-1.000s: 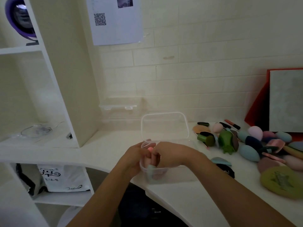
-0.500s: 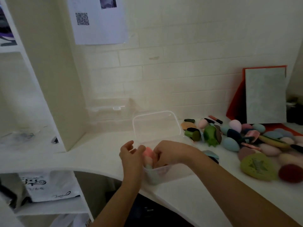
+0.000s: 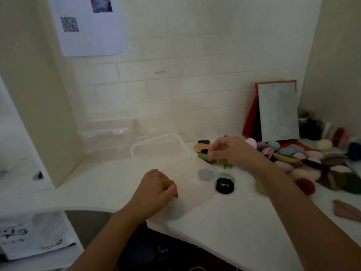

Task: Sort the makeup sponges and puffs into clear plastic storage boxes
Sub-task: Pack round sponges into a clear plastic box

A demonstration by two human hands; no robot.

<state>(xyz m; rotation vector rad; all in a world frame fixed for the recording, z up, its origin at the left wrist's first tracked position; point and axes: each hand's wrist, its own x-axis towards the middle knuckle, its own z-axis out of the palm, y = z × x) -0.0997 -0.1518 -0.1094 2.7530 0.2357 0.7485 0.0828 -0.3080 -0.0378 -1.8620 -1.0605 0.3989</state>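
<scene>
Two jobs: steady clear box [image 3: 187,184] on table [image 3: 234,222] with left hand [image 3: 156,186], curled at its near rim, grip impossible to tell; lift green sponge [image 3: 203,156], pinched by right hand [image 3: 228,151] at pile [image 3: 304,167] edge, without dragging neighbours.

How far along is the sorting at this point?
Early. Done: a couple of pale sponges show inside the open clear box. In hand: the left hand holds the box's near rim while the right hand pinches a green sponge at the edge of the pile. Left: that large pile of sponges and puffs, and the black puff beside the box.
</scene>
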